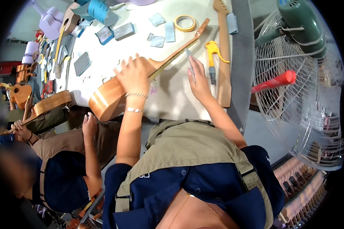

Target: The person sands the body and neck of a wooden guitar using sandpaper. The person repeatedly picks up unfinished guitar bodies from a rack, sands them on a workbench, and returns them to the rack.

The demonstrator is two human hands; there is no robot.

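A small wooden ukulele (pixel 111 97) lies on the white worktable (pixel 176 99), its neck pointing up and to the right. My left hand (pixel 133 76) presses flat on its body near the neck joint, fingers spread. My right hand (pixel 198 78) hovers beside the neck and pinches a thin grey blade-like tool (pixel 190 63) whose tip is close to the fretboard edge.
A yellow-handled tool (pixel 212 51), a loose wooden neck (pixel 223 45), a tape roll (pixel 185 23) and several grey sanding pads lie on the table. A standing fan (pixel 298 84) is close on the right. Another person (pixel 65 160) works at the left with a ukulele (pixel 49 104).
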